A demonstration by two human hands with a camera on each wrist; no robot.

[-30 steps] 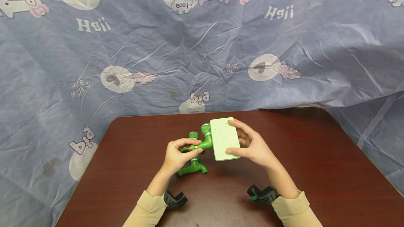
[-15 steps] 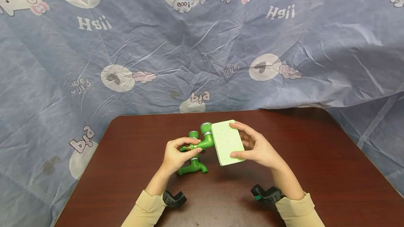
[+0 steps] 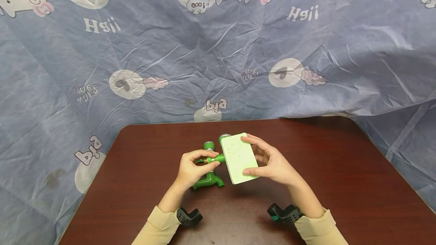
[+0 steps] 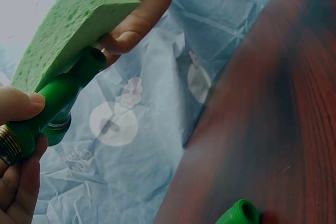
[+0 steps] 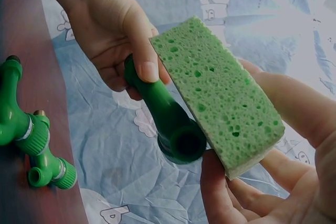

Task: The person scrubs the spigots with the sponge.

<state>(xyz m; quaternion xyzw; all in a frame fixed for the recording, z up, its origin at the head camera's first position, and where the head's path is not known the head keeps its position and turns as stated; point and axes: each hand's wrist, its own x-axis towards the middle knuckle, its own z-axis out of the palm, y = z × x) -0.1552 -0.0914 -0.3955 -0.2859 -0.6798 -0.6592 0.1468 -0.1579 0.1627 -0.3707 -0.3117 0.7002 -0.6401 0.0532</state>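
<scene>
My left hand (image 3: 190,169) pinches a green faucet (image 3: 220,158) near its threaded end, holding it above the table. A pale green sponge (image 3: 239,158) is gripped by my right hand (image 3: 274,162), thumb on the near edge and fingers at the far edge. In the left wrist view the sponge (image 4: 73,27) lies along the side of the faucet (image 4: 60,95) and appears to touch it. The right wrist view shows the sponge's pores and the faucet's open spout (image 5: 189,145) beside it. From the head, the sponge hides much of the faucet.
Two more green faucets, one with its spout (image 3: 212,180) toward me, lie on the dark red-brown table (image 3: 153,169) behind and below my left hand. A blue patterned cloth (image 3: 218,56) hangs along the table's back edge. Each wrist wears a black camera mount (image 3: 189,217).
The sponge first shifted right and down with my right hand, then came back left, covering more of the held faucet. My left hand has stayed almost still.
</scene>
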